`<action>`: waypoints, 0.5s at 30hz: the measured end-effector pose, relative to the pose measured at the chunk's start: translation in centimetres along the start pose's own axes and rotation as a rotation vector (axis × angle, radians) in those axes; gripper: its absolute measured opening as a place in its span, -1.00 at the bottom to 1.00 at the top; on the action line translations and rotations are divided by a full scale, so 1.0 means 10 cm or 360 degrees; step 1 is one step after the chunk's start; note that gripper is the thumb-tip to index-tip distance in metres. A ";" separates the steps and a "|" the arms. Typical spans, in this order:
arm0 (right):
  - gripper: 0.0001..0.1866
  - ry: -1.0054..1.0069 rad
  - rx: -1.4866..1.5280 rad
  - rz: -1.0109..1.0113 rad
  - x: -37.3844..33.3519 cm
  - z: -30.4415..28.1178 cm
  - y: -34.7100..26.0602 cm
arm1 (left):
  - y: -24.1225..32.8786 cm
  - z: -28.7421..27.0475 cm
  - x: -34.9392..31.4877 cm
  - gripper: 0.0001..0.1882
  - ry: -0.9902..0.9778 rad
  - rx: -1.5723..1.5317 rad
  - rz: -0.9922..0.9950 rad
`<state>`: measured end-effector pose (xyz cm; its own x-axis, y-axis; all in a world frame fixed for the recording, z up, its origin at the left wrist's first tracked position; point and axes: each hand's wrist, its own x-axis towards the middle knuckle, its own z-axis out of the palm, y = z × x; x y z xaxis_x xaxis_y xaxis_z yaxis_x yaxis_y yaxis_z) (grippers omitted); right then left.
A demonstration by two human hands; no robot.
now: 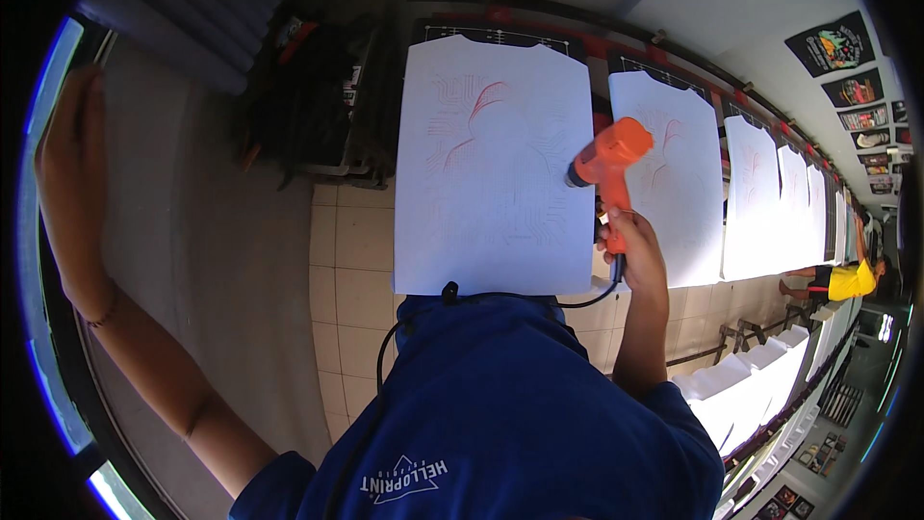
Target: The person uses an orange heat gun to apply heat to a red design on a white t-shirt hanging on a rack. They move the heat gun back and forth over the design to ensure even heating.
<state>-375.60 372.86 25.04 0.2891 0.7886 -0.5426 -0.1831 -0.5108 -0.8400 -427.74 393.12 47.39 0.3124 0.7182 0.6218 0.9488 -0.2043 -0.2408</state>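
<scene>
My right hand is wrapped around the handle of an orange heat gun. Its dark nozzle points left, over the right edge of a white shirt-shaped fabric piece laid flat on a dark printing board. Thin red curves and faint circuit-like lines are printed on that fabric. A black cord runs from the heat gun's handle across my front. Away at the far left, my left hand is raised beside the window frame with its fingers stretched out, holding nothing that I can see.
More white fabric pieces lie along the boards to the right, the closest bearing similar red lines. Black items and a crate stand at the left behind tiled floor. A person in yellow is far right; a second row of white fabric runs nearby.
</scene>
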 end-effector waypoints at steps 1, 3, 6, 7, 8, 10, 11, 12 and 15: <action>-0.56 -0.0061 -0.0014 0.0001 0.02 0.07 -0.01 | -0.30 0.05 -0.04 -0.71 0.0000 0.0046 -0.0029; -0.56 -0.0197 0.0002 -0.0017 0.06 0.25 0.02 | -0.64 0.14 -0.04 -0.68 0.0009 0.0112 -0.0067; -0.62 -0.0456 0.0002 0.0023 0.13 0.57 0.12 | -0.45 0.21 -0.04 -0.63 -0.0341 0.0300 -0.0409; -0.62 -0.0519 -0.0008 0.0051 0.14 0.70 0.12 | -0.43 0.23 -0.02 -0.63 -0.0377 0.0316 -0.0449; -0.62 -0.0582 -0.0027 0.0082 0.15 0.84 0.11 | -0.41 0.28 -0.03 -0.62 -0.0419 0.0328 -0.0495; -0.62 -0.0678 -0.0059 0.0108 0.14 0.98 0.11 | -0.39 0.35 -0.05 -0.62 -0.0454 0.0375 -0.0492; -0.62 -0.0723 -0.0072 0.0102 0.15 1.02 0.11 | -0.43 0.37 -0.07 -0.63 -0.0446 0.0420 -0.0448; -0.62 -0.0767 -0.0086 0.0095 0.15 1.04 0.11 | -0.47 0.38 -0.08 -0.64 -0.0437 0.0465 -0.0404; -0.64 -0.0677 -0.0066 0.0094 0.13 0.89 0.10 | -0.59 0.41 -0.13 -0.65 -0.0293 0.0553 -0.0329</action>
<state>-383.81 376.44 23.40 -0.1356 0.8240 -0.5502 -0.1470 -0.5659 -0.8113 -433.90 396.14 44.93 0.0744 0.8335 0.5475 0.9088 0.1693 -0.3813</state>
